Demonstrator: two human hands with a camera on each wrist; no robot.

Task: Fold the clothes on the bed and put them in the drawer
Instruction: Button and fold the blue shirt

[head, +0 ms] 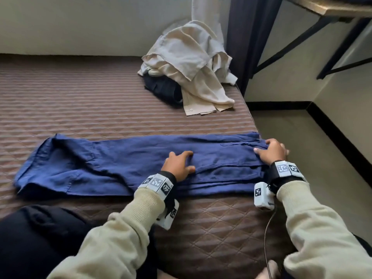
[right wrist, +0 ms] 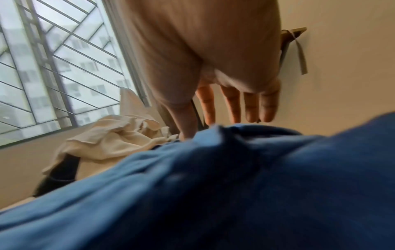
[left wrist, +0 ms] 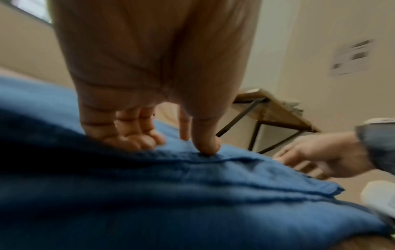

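Lying lengthwise across the near part of the bed (head: 84, 101), the blue garment (head: 112, 166) is folded into a long narrow strip that runs from left to right, its right end reaching the bed's edge. The person's left hand (head: 178, 165) rests near the middle of the strip, palm down, fingers spread and pressed flat on the cloth; in the left wrist view the thumb tip (left wrist: 206, 145) digs into a fold while the other fingers lie bent at the tips against the fabric. It holds nothing. The right hand (head: 271, 151) sits at the strip's right end, at the bed's edge. From the head view its thumb lies on top of the cloth and the fingers arch over the end; the right wrist view shows the fingers (right wrist: 233, 101) hanging nearly straight past the bunched blue edge, so it cannot be told whether they grip the cloth or only press it. Both forearms, in cream sleeves (head: 141, 210), reach forward from the near side, wrists low over the bed. Farther back, near the wall and the dark curtain (head: 247, 37), a heap of cream clothes (head: 191, 63) lies crumpled over a dark garment (head: 163, 87).
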